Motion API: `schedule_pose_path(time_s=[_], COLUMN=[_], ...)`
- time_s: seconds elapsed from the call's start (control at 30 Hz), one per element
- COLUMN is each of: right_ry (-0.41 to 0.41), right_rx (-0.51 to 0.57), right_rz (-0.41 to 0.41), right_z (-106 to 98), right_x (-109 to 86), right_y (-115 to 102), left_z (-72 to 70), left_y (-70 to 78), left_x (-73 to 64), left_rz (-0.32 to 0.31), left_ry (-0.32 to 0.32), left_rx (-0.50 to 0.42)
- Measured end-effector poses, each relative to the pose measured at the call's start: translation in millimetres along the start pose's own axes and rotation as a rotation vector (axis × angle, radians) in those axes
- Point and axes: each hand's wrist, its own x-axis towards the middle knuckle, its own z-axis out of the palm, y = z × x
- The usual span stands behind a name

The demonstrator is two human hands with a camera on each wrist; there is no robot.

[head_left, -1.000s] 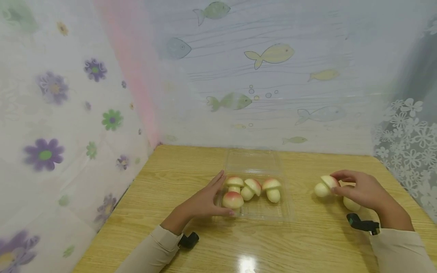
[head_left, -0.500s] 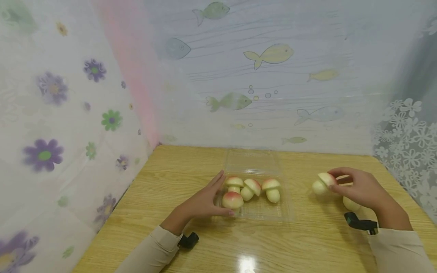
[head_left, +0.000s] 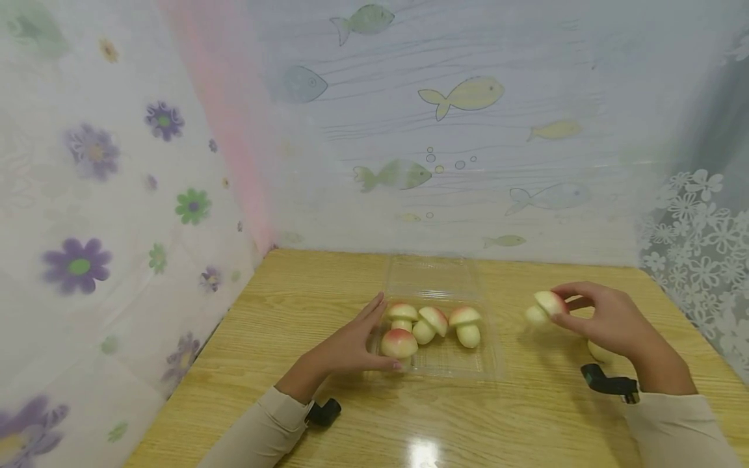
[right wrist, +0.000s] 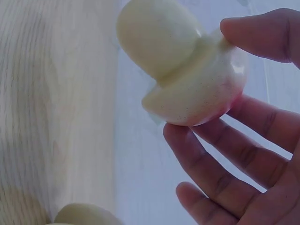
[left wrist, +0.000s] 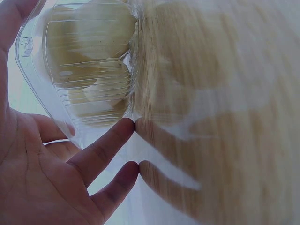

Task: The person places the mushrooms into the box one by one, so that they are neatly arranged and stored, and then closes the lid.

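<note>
In the head view, the right hand (head_left: 614,318), at right of frame, held a cream, red-tinged, mushroom-shaped object (head_left: 550,305) above the wood-grain tabletop (head_left: 497,422); a pale rounded object (head_left: 599,351) lay partly hidden behind that hand. At lower centre, the left hand (head_left: 348,341) rested against the left side of a clear, hinged plastic box (head_left: 496,365) containing four similar mushroom shapes (head_left: 466,325). In judgement, a sound hold called for light, even pressure on the smooth cap and a steady box. The left wrist view showed that hand's fingers extended, uncurled, beside the box at upper left. The right wrist view showed the cap, at upper centre, pinched between the thumb at its upper right and fingertips beneath; the stem projected toward upper left, free of the fingers.
</note>
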Motion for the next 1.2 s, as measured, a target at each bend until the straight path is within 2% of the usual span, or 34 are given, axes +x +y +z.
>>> schedule_pose_path(time_s=[0.6, 0.83, 1.2], right_ry=[0.073, 0.109, 0.124], right_rx=[0.013, 0.004, -0.006], right_rz=[-0.114, -0.185, -0.258], right_z=[10, 18, 26], right_x=[4.2, 6.6, 10.0], right_y=[-25, -33, -47], left_z=[0.8, 0.9, 0.1], left_y=[-1.6, -1.7, -0.1], left_x=[1.2, 1.2, 1.3], left_rz=[-0.001, -0.002, 0.011], left_ry=[0.005, 0.003, 0.002], left_rx=[0.005, 0.007, -0.001])
